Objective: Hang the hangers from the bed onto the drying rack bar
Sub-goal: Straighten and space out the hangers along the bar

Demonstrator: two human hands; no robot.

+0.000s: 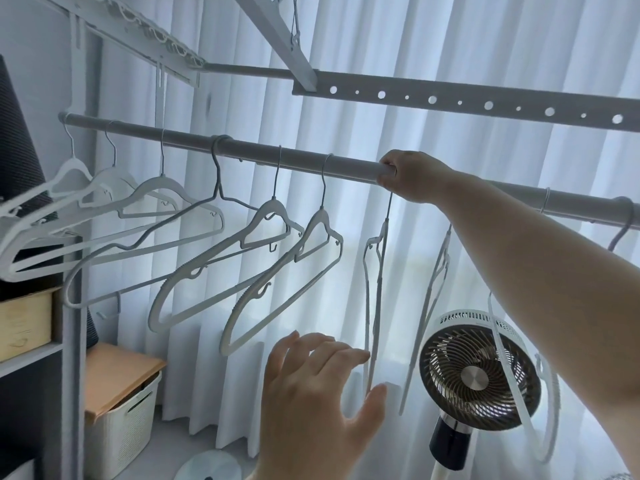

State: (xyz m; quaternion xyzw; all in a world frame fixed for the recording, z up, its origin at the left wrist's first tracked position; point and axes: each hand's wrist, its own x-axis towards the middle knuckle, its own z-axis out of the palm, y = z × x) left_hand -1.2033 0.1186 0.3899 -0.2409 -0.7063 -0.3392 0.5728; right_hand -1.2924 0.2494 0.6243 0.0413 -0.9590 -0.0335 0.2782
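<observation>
The grey drying rack bar (277,157) runs from upper left down to the right, and several white hangers (194,292) hang on it. One white hanger (375,289), seen edge-on, hangs straight below my right hand (412,176). That hand curls over the bar where the hanger's wire hook runs up into it, so the hook itself is hidden. My left hand (318,393) is spread open lower down, its fingertips at the bottom of the same hanger.
More hangers (429,306) hang right of my forearm. A round fan (479,372) stands below them in front of the white curtain (485,46). A perforated rail (460,100) crosses above the bar. A white basket with a wooden lid (121,407) and shelves (31,355) stand at the left.
</observation>
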